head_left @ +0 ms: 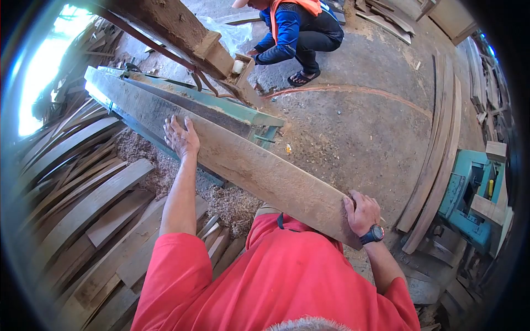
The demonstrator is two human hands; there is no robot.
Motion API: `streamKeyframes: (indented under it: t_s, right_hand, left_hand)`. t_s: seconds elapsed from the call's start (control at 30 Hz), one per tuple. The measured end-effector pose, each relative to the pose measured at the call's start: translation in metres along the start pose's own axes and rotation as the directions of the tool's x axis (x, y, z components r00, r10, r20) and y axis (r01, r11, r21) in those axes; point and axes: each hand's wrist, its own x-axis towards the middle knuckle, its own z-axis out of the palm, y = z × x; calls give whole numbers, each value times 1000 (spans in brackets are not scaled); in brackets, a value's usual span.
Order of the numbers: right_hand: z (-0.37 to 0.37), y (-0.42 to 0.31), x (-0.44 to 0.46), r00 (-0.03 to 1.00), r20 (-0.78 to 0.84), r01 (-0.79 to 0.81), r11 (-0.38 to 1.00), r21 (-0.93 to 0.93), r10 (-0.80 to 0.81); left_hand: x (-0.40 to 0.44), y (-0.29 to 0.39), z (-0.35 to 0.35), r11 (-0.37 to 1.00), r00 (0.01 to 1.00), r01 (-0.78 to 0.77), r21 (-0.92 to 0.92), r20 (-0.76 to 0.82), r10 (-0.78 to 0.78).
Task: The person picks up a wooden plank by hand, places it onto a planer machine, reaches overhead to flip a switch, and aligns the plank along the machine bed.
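A long wooden plank (pixel 265 174) runs diagonally from the upper left to just in front of my body, its far part lying along a green machine bed (pixel 251 114). My left hand (pixel 182 138) rests on the plank's broad face, fingers spread and pointing away from me. At the near end my right hand (pixel 362 213), with a dark watch on the wrist, is closed over the plank's edge. Its thumb lies on the broad face, and the fingertips are partly hidden.
A crouching person in an orange vest (pixel 298 41) works beyond a wooden beam (pixel 171 33). Stacked boards (pixel 105 193) and wood shavings (pixel 234 207) lie to my left. Long planks (pixel 439 143) and a teal machine (pixel 466 193) are on my right.
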Motion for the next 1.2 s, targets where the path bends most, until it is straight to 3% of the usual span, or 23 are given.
streamKeyframes:
  t_s: [0.43,0.7,0.87,1.2]
  right_hand:
    - [-2,-3,1,999,-27,24,1000,20,-23]
    - [-3,-2,-2,999,-40,-29,996,-81,26]
    - [-2,1,-4,999,-24,39,999,-3,-39]
    - [-8,-3,-6,1000,6,7,1000,5,-7]
  left_hand:
    - [-2,2,-1,1000,1000,15,10,8,-15]
    - [-1,0,2,997,999,17,74,28,-20]
    - [-2,2,-5,1000,1000,5,19,10,-6]
    - [-4,4,-9,999,999,16,35,30,-17]
